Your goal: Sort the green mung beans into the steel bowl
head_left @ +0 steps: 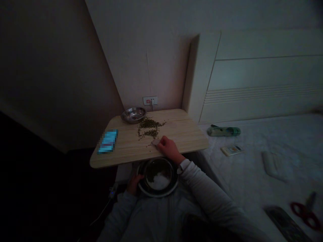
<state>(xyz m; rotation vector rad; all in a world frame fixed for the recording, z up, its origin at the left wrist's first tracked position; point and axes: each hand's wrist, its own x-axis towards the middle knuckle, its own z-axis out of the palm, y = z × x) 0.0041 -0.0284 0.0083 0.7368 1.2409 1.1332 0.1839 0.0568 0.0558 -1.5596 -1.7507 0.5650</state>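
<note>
My right hand (pixel 167 148) is closed at the front part of the small wooden table, its fingers pinched on a small pale, flat piece (pixel 154 143) that touches the tabletop. Just beyond it lie small dark green beans (pixel 149 124), scattered in loose patches. Below the table's front edge, in my lap, rests a dark-rimmed bowl (pixel 157 194). Inside are a dark green patch and a white patch, too dim to identify. My left hand (pixel 135 183) grips the bowl's left rim, its fingers partly hidden in shadow.
On the table (pixel 184 129) stand a shiny metal bowl (pixel 133 115) at the back left and a lit, blurred phone (pixel 108 142). A wall socket (pixel 150 100) holds a plug. On the bed lie a green bottle-like container (pixel 223 131), another phone (pixel 231 150), a remote (pixel 286 222) and red-handled scissors (pixel 305 214).
</note>
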